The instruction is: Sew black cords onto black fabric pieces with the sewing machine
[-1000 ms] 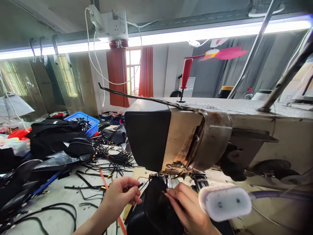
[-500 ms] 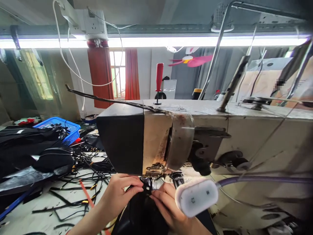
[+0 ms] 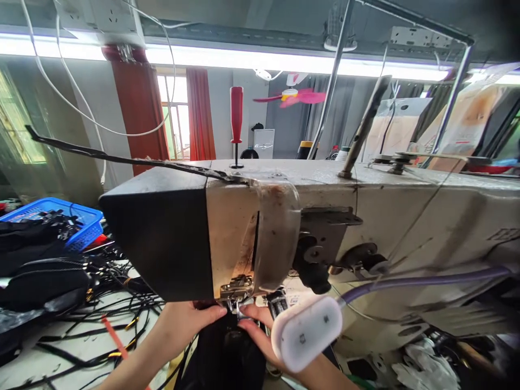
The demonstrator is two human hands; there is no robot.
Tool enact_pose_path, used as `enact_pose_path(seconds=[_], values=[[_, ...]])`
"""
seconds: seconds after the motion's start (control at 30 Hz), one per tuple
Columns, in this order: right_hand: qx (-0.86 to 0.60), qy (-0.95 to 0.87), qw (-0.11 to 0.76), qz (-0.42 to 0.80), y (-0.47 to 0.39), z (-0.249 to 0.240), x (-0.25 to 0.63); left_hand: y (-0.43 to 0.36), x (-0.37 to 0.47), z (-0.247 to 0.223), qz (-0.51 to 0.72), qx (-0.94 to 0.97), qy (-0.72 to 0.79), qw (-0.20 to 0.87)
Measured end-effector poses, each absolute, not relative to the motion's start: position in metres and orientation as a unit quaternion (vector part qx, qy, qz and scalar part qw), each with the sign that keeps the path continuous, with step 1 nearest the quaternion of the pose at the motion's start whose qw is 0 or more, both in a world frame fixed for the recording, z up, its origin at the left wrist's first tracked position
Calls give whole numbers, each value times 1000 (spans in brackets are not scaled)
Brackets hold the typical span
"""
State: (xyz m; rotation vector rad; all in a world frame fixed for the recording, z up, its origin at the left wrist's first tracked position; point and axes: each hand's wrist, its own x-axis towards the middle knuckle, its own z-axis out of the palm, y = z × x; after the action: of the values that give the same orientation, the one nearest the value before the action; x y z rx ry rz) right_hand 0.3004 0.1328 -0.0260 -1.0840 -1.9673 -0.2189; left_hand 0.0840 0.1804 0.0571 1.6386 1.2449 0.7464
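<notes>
Left hand [image 3: 181, 324], right hand [image 3: 259, 334] seemingly positioning black piece [image 3: 225, 360] at presser foot [image 3: 239, 310]; cannot tell grips, partly hidden; next move likely needing steady alignment.

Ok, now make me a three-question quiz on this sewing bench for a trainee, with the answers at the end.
1. How is the red-handled tool placed on the sewing machine?
A. Lying flat beneath it
B. Upright on top of it
C. Hanging from its side

2. True or false: the blue basket is at the left of the picture.

3. Fill in: the material by the left hand and the right hand is ____ in colour.

Key: 1. B; 2. True; 3. Black
</notes>
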Motion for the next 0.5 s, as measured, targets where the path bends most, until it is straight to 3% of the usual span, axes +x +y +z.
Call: enact_pose_path(seconds=[0.23,0.5], values=[[-434,-821,367,-48,137,-34,308,182,79,50,281,669,523,447],[-414,-799,430,-78,139,-38,304,179,81,36,359,627,481,497]])
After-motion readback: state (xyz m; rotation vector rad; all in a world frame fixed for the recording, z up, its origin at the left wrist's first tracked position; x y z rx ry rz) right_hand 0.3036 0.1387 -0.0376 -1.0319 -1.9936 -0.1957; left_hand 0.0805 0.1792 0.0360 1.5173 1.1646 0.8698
